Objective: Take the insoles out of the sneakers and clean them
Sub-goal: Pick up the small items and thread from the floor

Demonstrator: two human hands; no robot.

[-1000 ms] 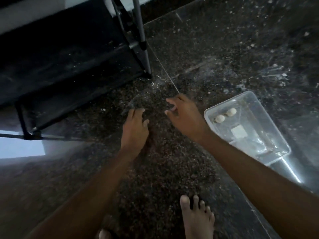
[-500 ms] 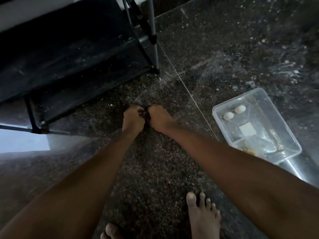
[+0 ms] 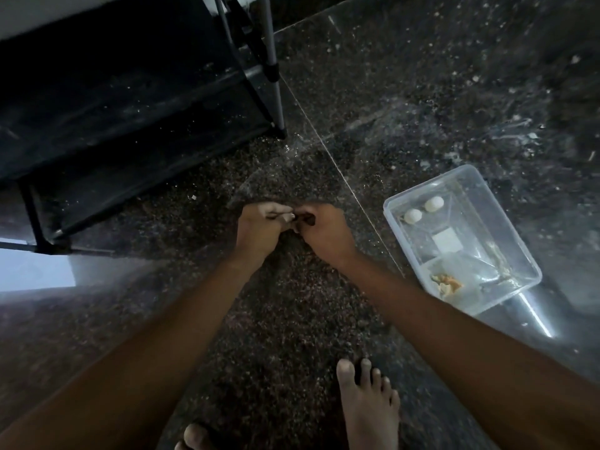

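Where left hand point(image 3: 259, 229) meets right hand point(image 3: 325, 236), rack point(image 3: 274, 92) and tub point(image 3: 385, 212) stand apart.

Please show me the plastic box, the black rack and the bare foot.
plastic box point(image 3: 487, 222), head view, bare bottom.
black rack point(image 3: 130, 92), head view, dark shelf.
bare foot point(image 3: 367, 407), head view, top of foot.

A: What's being held?
B: A small dark piece point(image 3: 307, 219), dim, too small to tell what it is
A: Where?
B: Pinched between the curled fingertips of left hand point(image 3: 259, 230) and right hand point(image 3: 326, 233), low over the speckled floor point(image 3: 292, 319)
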